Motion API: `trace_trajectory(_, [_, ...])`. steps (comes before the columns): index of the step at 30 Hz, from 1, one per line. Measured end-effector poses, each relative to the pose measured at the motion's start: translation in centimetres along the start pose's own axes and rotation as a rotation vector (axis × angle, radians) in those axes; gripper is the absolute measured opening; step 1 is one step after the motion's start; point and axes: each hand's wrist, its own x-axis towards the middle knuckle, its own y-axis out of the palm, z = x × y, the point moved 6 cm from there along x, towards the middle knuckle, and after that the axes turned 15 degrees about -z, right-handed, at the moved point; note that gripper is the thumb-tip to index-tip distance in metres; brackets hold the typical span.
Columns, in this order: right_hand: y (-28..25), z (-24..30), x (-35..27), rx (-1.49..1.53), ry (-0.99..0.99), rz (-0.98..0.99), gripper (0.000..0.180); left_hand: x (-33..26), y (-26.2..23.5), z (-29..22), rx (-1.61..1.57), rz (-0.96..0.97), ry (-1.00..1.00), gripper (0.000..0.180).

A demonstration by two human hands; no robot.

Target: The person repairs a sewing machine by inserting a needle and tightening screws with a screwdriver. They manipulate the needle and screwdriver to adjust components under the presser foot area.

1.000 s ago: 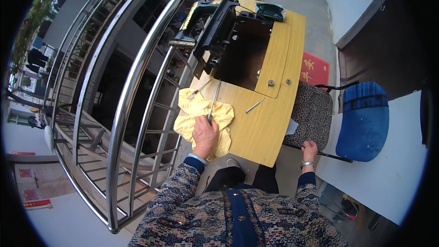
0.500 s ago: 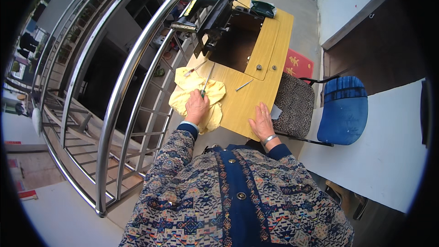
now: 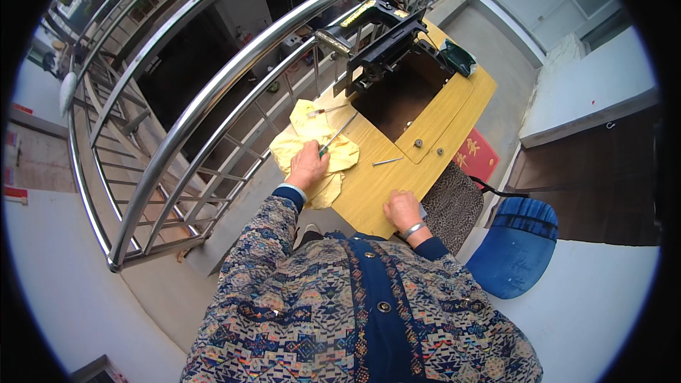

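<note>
Left hand: closed on screwdriver over yellow cloth. Right hand: flat, empty, on table. Machine tilted up; work unfinished.

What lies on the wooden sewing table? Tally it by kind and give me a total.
Yellow cloth: 1
Slender metal tools: 3
Black sewing machine: 1
Dark green item: 1
Total: 6
</note>
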Motion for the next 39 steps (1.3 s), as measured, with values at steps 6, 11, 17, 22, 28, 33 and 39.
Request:
trace_trajectory(6, [-1.9,0.0,3.7,0.108,0.022,0.065,0.025,0.1,0.1,0.1,-0.006,-0.088,-0.011,0.031])
trace_trajectory(11, [-2.5,1.5,10.6,0.303,0.043,-0.141,0.024,0.1,0.5,0.4,-0.025,-0.053,-0.029,0.027])
trace_trajectory(17, [2.1,3.1,17.6,0.262,-0.046,-0.342,0.037,-0.6,-0.2,0.3,-0.103,-0.124,0.066,0.030])
trace_trajectory(22, [6.1,2.5,19.5,0.239,0.054,-0.313,0.040,-0.7,-0.7,0.1,-0.129,-0.151,0.080,0.029])
trace_trajectory(28, [5.5,2.3,19.5,0.246,0.062,-0.270,0.040,-0.3,-2.2,-1.0,-0.154,-0.282,0.110,0.028])
trace_trajectory(33, [0.7,-2.2,19.5,0.279,0.087,-0.363,0.042,1.4,-2.6,-3.5,-0.398,-0.408,0.166,0.020])
trace_trajectory(39, [-2.4,-15.9,21.9,-0.001,0.155,-0.434,0.045,6.7,4.5,-5.5,-0.959,-0.140,-0.275,0.031])
